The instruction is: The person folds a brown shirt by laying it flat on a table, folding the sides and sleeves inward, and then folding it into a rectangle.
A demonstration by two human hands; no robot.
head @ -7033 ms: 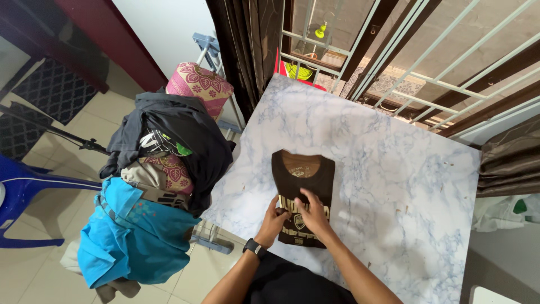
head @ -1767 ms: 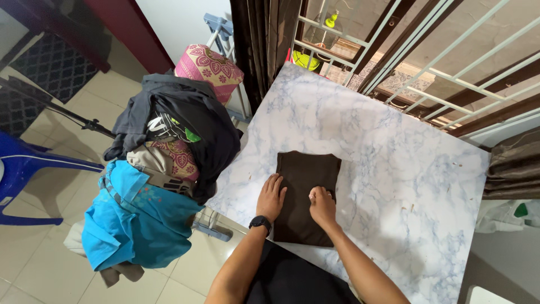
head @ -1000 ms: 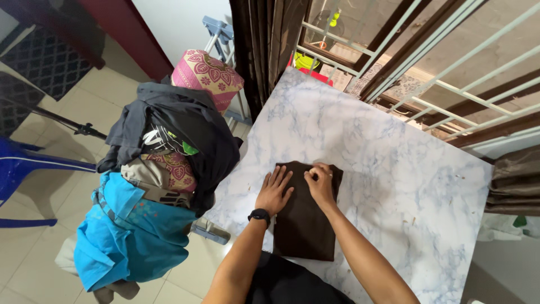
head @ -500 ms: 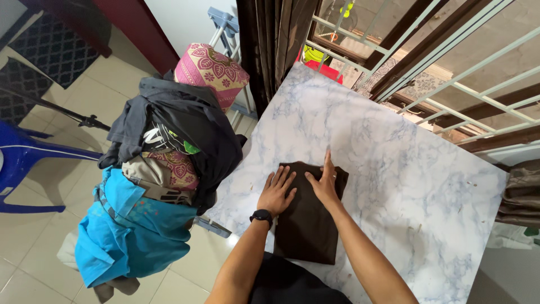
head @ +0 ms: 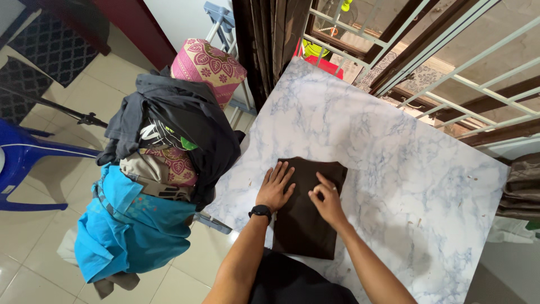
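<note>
A marble-patterned desk (head: 394, 146) carries a folded dark brown garment (head: 306, 222) near its left edge, toward the person. The left hand (head: 274, 188) lies flat and spread on the garment's left side; the right hand (head: 326, 200) rests on it, fingers partly curled, gripping nothing.

L hand (head: 275, 187) flat, fingers spread; R hand (head: 327, 198) loosely curled, palm down.

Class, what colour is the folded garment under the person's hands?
Plain dark brown folded garment, clearest in the head view.
</note>
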